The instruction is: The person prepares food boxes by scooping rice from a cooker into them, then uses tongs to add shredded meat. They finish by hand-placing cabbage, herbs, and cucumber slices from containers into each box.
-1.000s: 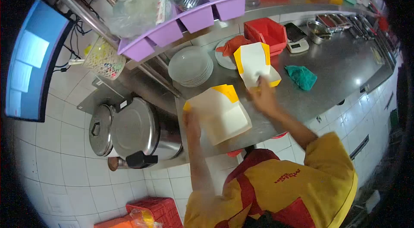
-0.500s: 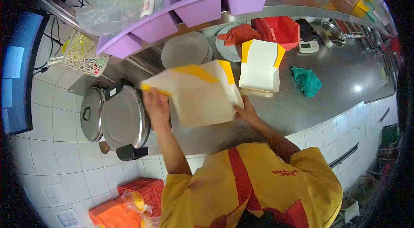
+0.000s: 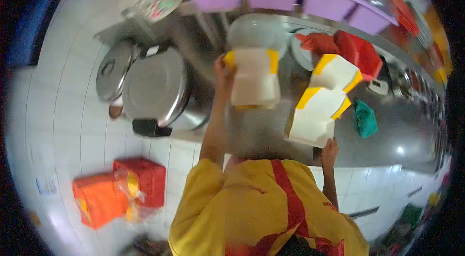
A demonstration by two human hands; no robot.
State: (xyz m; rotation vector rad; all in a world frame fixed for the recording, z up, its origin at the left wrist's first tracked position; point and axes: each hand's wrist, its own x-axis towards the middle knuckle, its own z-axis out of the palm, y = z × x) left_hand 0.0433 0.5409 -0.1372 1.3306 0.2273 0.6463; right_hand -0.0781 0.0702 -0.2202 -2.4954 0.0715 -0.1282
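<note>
White-and-yellow carton [image 3: 255,82] pinched in my left hand [image 3: 224,69], just nearside of the plates [image 3: 256,33] — positioning seems underway, calling for level support. My right hand [image 3: 330,152] touches another carton [image 3: 311,115], right of them — grip unclear.

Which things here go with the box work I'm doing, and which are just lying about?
In use, seemingly:
held box, in your left hand
near box, at your right hand
far box, just beyond

Just lying about:
green cloth
red bin
stacked plates
large pot
</note>
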